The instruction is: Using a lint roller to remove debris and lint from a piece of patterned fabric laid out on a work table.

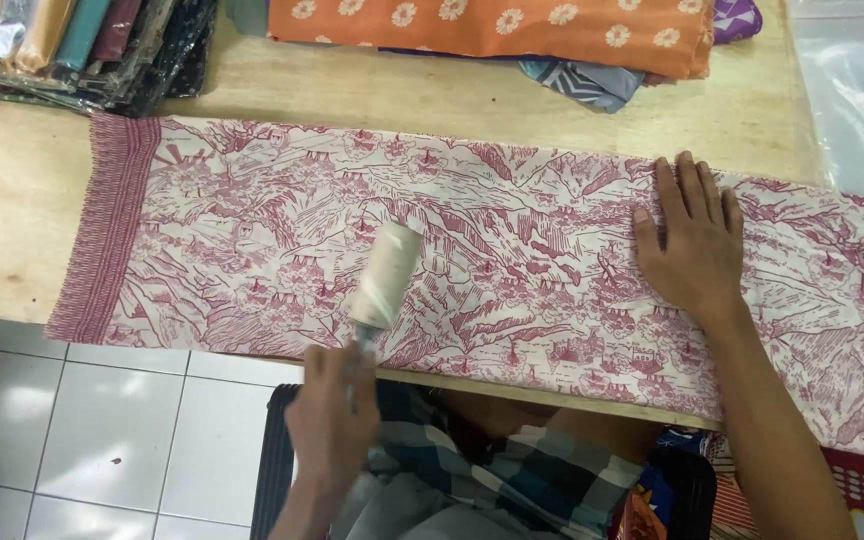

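A long white cloth with a dark red printed pattern lies flat across the wooden table. My left hand grips the handle of a lint roller, whose pale roll rests on the cloth near the front edge, blurred by motion. My right hand lies flat on the cloth further right, fingers spread, pressing it down. The cloth's left end has a striped red border.
Folded fabrics, an orange flowered one on top, lie at the table's back. A stack of bagged cloths sits at the back left. Clear plastic lies at the right. White floor tiles show below the table edge.
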